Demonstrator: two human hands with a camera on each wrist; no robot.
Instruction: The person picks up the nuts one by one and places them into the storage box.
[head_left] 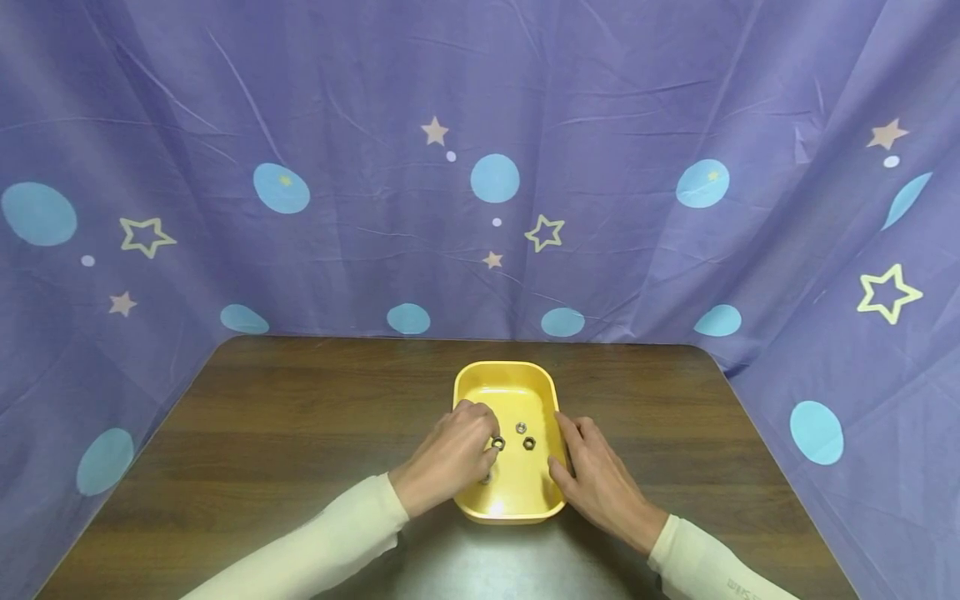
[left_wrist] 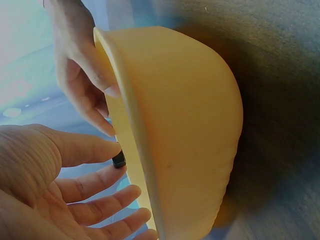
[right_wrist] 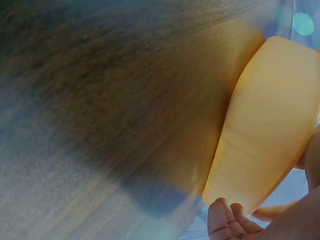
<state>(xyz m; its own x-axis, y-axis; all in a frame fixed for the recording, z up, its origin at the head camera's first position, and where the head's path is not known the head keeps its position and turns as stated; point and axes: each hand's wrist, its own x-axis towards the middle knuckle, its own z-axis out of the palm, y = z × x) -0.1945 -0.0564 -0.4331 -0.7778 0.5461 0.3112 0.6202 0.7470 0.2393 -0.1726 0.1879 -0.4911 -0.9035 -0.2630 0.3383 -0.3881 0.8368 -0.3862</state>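
A yellow plastic tub (head_left: 510,508) stands on the table. My left hand (head_left: 457,450) is over its left side and pinches a dark hex nut (left_wrist: 118,159) between thumb and index finger; the other fingers are spread loosely in the left wrist view. On the tub's floor lie a silver nut (head_left: 521,427) and a dark nut (head_left: 529,443). Another small nut (head_left: 486,479) shows partly beneath my left hand. My right hand (head_left: 600,475) grips the tub's right wall, thumb over the rim and fingers along the outside.
The brown wooden table (head_left: 322,408) extends to both sides of the tub. A purple curtain (head_left: 360,217) with stars and blue dots hangs behind the table and along its sides.
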